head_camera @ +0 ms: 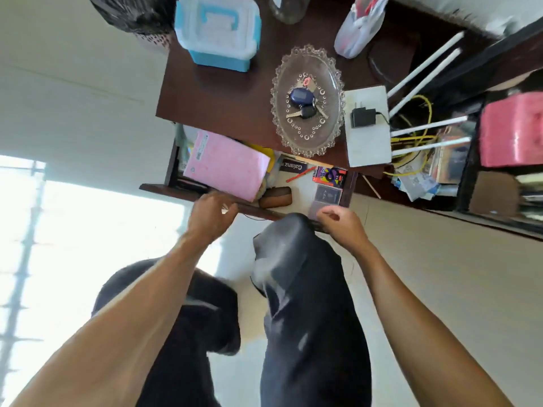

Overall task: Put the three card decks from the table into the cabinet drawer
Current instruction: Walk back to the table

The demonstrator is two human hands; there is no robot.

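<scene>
Head view: decks are seen lying in the drawer; its front is gripped by the left hand, while the right hand is loosely curled and empty; closing is judged next.

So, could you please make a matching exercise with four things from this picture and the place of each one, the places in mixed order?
Things:
1. bunch of keys
2. pink notebook
3. black power adapter
4. dark blue card deck

Places:
A. on the white router
B. left part of the open drawer
C. right part of the open drawer, near the right hand
D. in the glass dish

Pairs: 1-D, 2-B, 3-A, 4-C
</scene>
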